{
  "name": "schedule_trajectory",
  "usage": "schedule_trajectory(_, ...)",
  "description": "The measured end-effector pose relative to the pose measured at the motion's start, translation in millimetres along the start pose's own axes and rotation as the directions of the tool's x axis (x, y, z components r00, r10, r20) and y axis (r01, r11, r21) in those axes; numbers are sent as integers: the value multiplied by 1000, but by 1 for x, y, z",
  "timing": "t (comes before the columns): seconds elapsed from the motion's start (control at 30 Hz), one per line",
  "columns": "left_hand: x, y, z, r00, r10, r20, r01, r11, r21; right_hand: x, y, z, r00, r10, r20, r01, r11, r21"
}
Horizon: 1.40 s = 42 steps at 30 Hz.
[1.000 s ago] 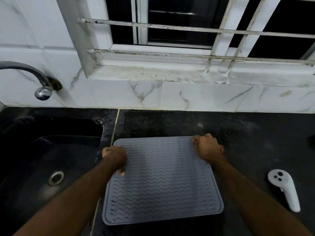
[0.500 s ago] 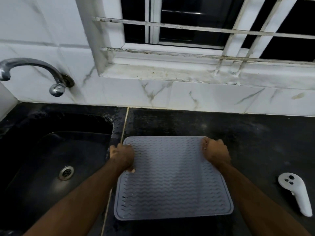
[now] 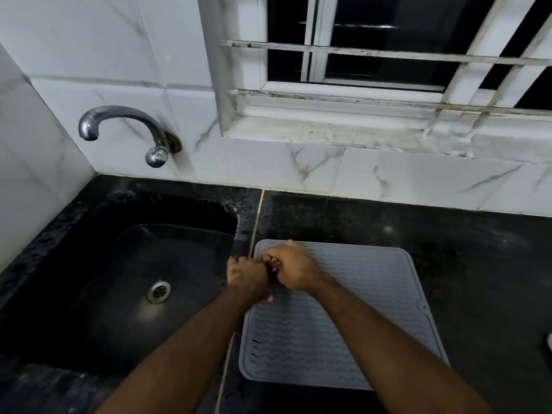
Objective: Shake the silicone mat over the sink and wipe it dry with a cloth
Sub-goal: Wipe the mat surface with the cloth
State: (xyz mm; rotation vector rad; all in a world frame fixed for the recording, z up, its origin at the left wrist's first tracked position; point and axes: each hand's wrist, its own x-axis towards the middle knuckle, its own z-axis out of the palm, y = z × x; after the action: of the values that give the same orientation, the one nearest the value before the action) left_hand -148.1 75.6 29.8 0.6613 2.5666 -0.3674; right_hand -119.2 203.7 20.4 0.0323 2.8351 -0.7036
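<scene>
Head view: I see the grey wavy-ribbed silicone mat (image 3: 343, 312) lying flat on the black stone counter (image 3: 448, 249), just right of the black sink (image 3: 149, 279). Left hand (image 3: 246, 276) and right hand (image 3: 294, 268) meet at its far-left corner, fingers curled, apparently pinching the edge.

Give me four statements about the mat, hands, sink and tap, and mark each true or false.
1. The silicone mat lies flat on the counter, right of the sink. True.
2. The left hand and right hand are far apart. False: they meet at the mat's far left corner.
3. Water runs from the tap. False: none shows.
4. The sink basin holds no dishes. True.
</scene>
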Motion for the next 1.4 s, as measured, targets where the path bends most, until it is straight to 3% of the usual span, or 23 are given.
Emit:
schedule_trajectory(0.23, 5, 2, 2, 1000, -28, 12, 27, 999, 46, 1, 2, -1, 999, 25, 34, -22, 994, -107)
schedule_trajectory(0.37, 5, -1, 5, 1000, -16, 22, 16, 1000, 4, 2, 10, -11, 993, 117, 35, -108, 976, -186)
schedule_trajectory(0.6, 5, 2, 0, 997, -23, 75, 21, 1000, 18, 2, 6, -7, 1000, -10, 24, 12, 993, -116)
schedule_trajectory(0.73, 2, 4, -5, 996, -20, 91, 17, 999, 35, -5, 25, -8, 997, 77, 22, -73, 987, -143)
schedule_trajectory(0.97, -2, 0, -7, 992, 39, 124, -27, 995, -94, -33, 75, -25, 988, 156, 5, -155, 986, -56)
schedule_trajectory(1.4, 2, 12, -13, 997, 8, 74, -12, 999, 50, -99, 153, -65, 935, 350, -54, -352, 935, -43)
